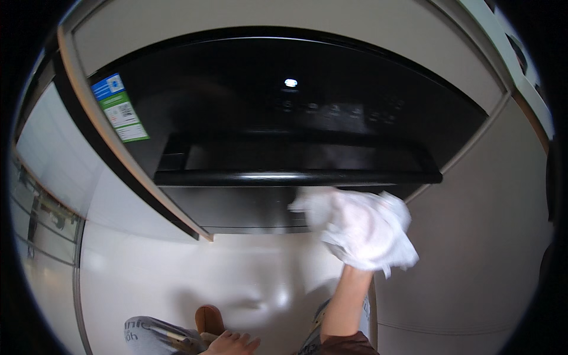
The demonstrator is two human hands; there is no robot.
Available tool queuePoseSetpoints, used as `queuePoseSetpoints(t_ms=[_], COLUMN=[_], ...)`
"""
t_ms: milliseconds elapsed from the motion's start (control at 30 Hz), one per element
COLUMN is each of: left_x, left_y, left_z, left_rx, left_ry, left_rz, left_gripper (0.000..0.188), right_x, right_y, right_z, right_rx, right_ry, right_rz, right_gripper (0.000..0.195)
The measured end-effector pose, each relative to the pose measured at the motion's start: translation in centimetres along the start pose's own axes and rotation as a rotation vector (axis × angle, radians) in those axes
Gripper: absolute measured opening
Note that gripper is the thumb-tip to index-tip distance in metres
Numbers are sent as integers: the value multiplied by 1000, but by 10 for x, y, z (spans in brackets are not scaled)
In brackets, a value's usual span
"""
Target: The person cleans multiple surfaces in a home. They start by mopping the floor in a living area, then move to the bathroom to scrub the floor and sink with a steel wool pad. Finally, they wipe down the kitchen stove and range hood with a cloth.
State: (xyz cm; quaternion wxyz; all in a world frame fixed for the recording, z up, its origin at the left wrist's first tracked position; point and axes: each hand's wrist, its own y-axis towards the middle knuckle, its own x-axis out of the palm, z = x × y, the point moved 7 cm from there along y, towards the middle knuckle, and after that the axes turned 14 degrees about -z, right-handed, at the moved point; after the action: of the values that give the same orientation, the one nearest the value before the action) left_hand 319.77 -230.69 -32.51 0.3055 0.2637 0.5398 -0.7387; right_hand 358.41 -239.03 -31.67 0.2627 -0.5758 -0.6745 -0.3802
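Note:
A crumpled, thin white cloth (399, 222) wraps and mostly hides my right hand (361, 228), which is blurred. This hand is just below the right half of a black bar handle (266, 177) on a built-in kitchen appliance (213, 106) with a glossy black front. A small light glows at the top centre of that front, above a row of touch symbols. My left hand (235, 342) rests low in the picture beside my left knee, partly cut off by the bottom edge. Its visible fingers are slightly apart, and nothing shows in them.
A printed blue, green and white label (122, 108) sticks to the appliance's left side. Beige cabinet panels (470, 213) flank it on the right. At the left stands a pale panel (120, 186) with a wood-coloured edge. A brown slipper (208, 319) is on the shiny white floor (239, 270).

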Motion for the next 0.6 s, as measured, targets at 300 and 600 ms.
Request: queuePoseSetpoints(t_ms=[300,600], left_x=[7,-16], left_y=[-9,-27], left_z=[22,38], left_rx=[-1,-46], left_ry=[-116,-251], left_rz=[11,164], left_gripper=[40,37], right_x=[121,205], right_y=[-36,-247], right_z=[59,283], right_rx=[-958,-1309], right_ry=[-1475,-1583], right_rz=[-257,-1231], right_gripper=[18,59])
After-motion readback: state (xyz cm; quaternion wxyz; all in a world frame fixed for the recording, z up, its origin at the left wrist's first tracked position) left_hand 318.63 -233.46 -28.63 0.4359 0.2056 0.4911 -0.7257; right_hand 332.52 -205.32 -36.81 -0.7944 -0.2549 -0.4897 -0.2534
